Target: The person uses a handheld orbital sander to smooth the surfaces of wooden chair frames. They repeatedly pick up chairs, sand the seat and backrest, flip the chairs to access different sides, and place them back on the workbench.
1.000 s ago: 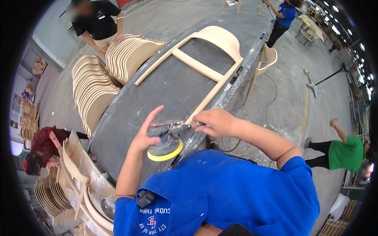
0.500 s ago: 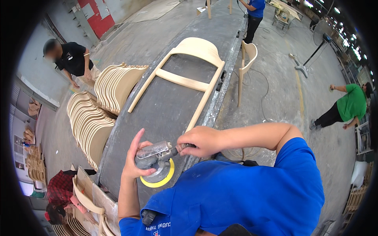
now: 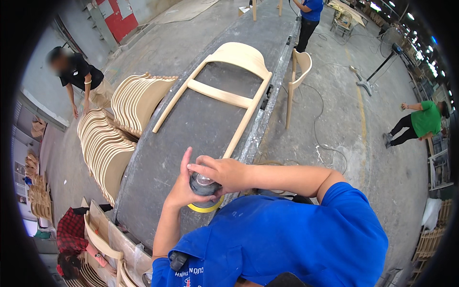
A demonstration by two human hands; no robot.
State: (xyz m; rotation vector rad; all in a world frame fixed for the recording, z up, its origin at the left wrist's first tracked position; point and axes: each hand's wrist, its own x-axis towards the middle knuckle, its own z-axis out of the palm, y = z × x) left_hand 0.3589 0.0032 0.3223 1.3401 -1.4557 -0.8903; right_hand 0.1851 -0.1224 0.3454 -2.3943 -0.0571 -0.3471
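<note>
Close to my body, over the near part of the table, I hold a round orbital sander (image 3: pixel 202 185) with a dark body and a yellow-rimmed pad (image 3: pixel 206 208). My left hand (image 3: pixel 180 190) cups it from the left, thumb low and index finger pointing up. From the right, my right hand (image 3: pixel 225 173) wraps the other side, its fingers reaching across the top to the left hand. Just beyond lies a pale wooden chair-back frame (image 3: pixel 240 55) with a curved top and a crossbar; one leg end runs toward my right hand.
Stacks of curved wooden parts (image 3: pixel 103 148) stand left of the grey table (image 3: pixel 167 158), beside a person in black (image 3: pixel 79 69). A person in plaid (image 3: pixel 71 234) works at lower left. Right of the table are a wooden chair part (image 3: pixel 299 71), a floor hose (image 3: pixel 319 110) and a person in green (image 3: pixel 424 119).
My right hand has moved from the sander's hose end up onto its body, beside my left hand. The sander has turned and shifted slightly right. The person in black now reaches to the stack.
</note>
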